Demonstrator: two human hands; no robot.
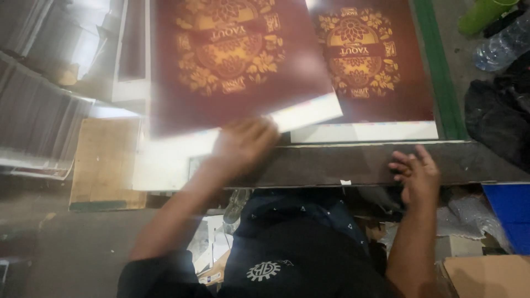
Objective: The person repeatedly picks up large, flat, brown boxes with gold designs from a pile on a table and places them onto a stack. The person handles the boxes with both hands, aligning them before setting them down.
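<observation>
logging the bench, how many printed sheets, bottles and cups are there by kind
dark red printed sheets with gold ornament: 2, one under the left hand at, one lying flat at
clear plastic bottle: 1
green cup: 1
total: 4

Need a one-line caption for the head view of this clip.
Left hand on a blurred maroon printed sheet beside a second sheet; right hand rests open on the dark table edge.

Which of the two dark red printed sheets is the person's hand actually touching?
The left dark red sheet with gold ornament: the left hand grips its white bottom edge, and it is tilted and blurred. The other sheet lies flat, untouched.
</observation>
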